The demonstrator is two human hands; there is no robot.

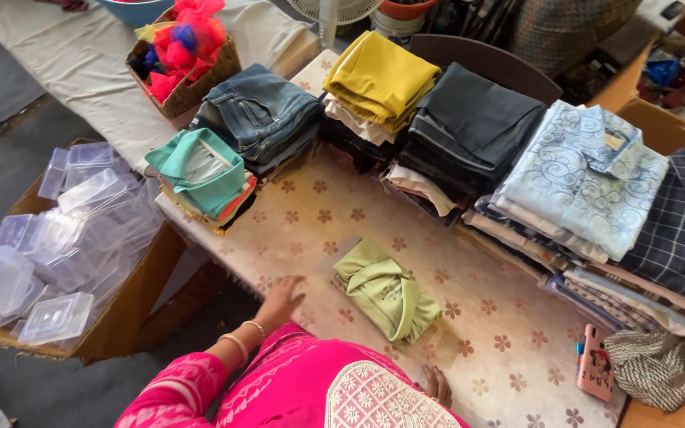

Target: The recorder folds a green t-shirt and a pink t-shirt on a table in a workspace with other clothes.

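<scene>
Landmark: folded light-green shirt [386,292], lying flat on the floral-patterned table [485,317].
Left hand [281,299]: just left of the shirt, fingers spread, palm down on the table, holding nothing.
Right hand [438,384]: just below the shirt, mostly hidden by the pink sleeve [311,388]; cannot tell its grip.
Behind shirt: stacks of folded clothes [453,135].
Far right of shirt: pink phone [595,363].

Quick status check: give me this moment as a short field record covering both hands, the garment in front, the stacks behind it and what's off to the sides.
left hand: flat on the table edge, empty
right hand: on the table near the body, partly hidden, empty
folded green shirt: lies between the hands, touched by neither
stacks behind: teal shirts, jeans, yellow garments, dark trousers, light blue shirt
left side: box of clear plastic containers
right side: pink phone
</scene>
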